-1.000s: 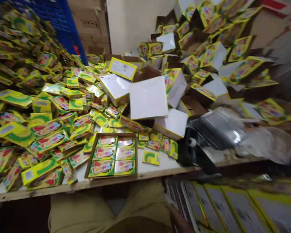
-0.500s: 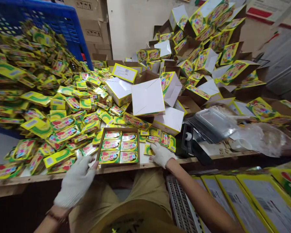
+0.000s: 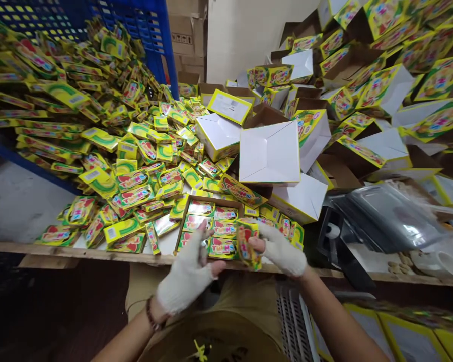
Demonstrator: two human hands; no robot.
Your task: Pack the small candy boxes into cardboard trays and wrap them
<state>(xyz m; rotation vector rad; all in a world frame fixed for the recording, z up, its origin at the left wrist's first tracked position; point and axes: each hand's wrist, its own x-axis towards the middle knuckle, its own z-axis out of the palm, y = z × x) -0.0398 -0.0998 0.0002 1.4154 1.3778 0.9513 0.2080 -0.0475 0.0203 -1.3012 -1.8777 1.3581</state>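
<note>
My right hand [image 3: 282,250], in a white fingerless glove, grips a small yellow-green candy box [image 3: 246,245] printed with fruit and tilted on edge. It is held at the right side of a shallow open carton [image 3: 187,201], whose inside holds two columns of similar boxes [image 3: 224,229] lying face up. My left hand [image 3: 189,276], gloved the same way, is over the carton's lower left part with its fingers apart and nothing in it. It hides part of the left column. More small boxes [image 3: 285,224] lie just beyond my right hand.
A big heap of small boxes [image 3: 136,183] spreads leftward from a blue plastic crate [image 3: 171,65]. Upturned white-bottomed cartons [image 3: 270,153] stand behind the open one, with more piled at right. A black tape dispenser [image 3: 334,246] and clear plastic [image 3: 396,216] lie rightward. The wooden table edge [image 3: 109,255] runs in front.
My right hand has lifted a candy box from the table and brought it left to the carton. My left hand has moved from beside the carton to over it. The view has shifted left.
</note>
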